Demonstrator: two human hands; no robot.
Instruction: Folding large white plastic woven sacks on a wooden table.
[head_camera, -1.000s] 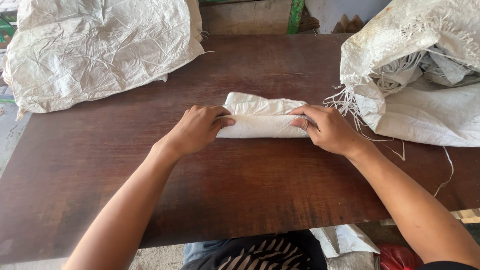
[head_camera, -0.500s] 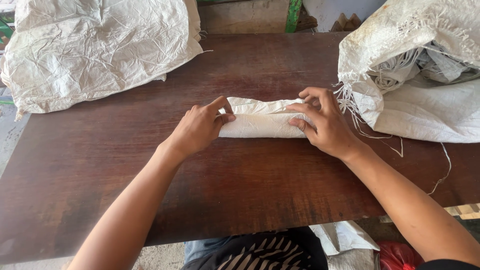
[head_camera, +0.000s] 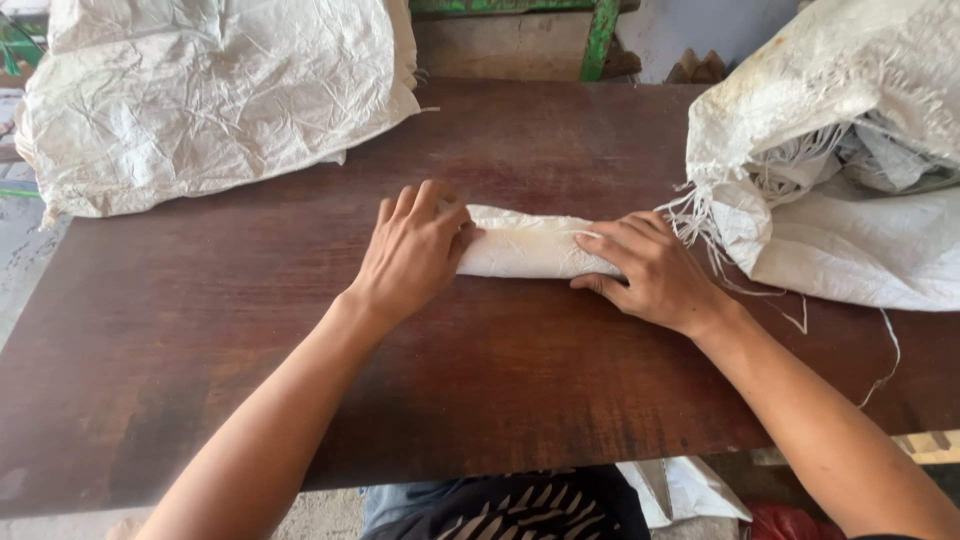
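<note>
left hand (head_camera: 415, 250): we see it palm down, fingers curled over the left end of the folded white sack (head_camera: 525, 245), pressing it flat
right hand (head_camera: 650, 270): we see it loosely cupped on the sack's right end, fingertips on top, thumb at the near edge
sack position: we place it mid-table, lying crosswise on the dark wooden table (head_camera: 500, 380), between both hands
left of table: crumpled white woven sack (head_camera: 220, 95), well apart
right of table: open frayed sack pile (head_camera: 850, 170), loose threads near our right hand
</note>
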